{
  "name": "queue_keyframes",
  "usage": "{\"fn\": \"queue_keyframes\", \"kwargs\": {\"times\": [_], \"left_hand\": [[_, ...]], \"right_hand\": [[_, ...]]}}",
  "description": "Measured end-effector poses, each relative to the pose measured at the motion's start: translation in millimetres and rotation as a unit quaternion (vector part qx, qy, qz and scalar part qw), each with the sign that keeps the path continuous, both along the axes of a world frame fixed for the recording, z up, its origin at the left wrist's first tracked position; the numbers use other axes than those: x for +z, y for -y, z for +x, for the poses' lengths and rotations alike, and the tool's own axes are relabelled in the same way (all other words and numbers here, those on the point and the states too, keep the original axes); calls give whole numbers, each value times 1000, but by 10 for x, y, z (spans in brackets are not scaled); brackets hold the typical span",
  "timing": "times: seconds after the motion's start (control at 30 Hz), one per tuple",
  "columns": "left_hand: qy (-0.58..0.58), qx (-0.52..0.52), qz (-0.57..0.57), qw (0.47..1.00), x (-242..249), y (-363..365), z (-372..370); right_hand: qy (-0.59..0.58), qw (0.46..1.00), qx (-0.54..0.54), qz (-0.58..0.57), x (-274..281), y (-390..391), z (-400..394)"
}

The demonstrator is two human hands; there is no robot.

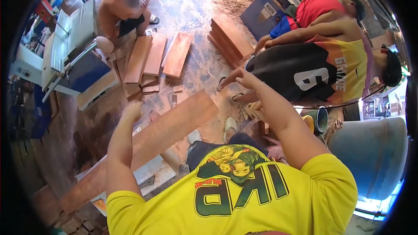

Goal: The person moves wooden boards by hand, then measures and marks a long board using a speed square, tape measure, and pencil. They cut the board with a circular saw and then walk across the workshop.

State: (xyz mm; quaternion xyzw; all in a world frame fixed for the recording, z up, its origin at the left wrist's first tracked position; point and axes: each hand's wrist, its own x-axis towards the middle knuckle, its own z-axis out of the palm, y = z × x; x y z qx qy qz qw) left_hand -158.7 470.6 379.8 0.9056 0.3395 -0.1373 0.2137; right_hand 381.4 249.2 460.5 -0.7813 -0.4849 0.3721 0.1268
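Yellow printed shirt (257,191), long flat wooden board (152,140), left hand (133,111) with unclear grip, right hand (242,79) with fingers parted

A long, reddish-brown wooden board (174,122) lies across the grey metal bench (152,173); the dusty grey floor (198,11) carries stacked reddish-brown rectangular planks (230,39) and brown sawdust (230,8).

Single head view, wide and dark-cornered, looking forward and steeply down from above the wearer's yellow shirt (270,211), near at bottom centre, with the floor (204,0) farther off toward top centre.
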Motion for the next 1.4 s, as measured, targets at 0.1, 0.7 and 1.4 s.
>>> {"fn": "queue_keyframes", "kwargs": {"times": [0.1, 0.7, 1.4], "left_hand": [[-134, 127, -54, 981, -843, 711, -266], [15, 240, -390, 889, -1707, 1449, 10], [-115, 182, -65, 974, -1358, 2847, 278]], "right_hand": [[94, 995, -11, 8, 56, -173, 32], [92, 992, -64, -54, 94, 1313, -282], [107, 985, -50, -124, -267, 2569, -564]]}}
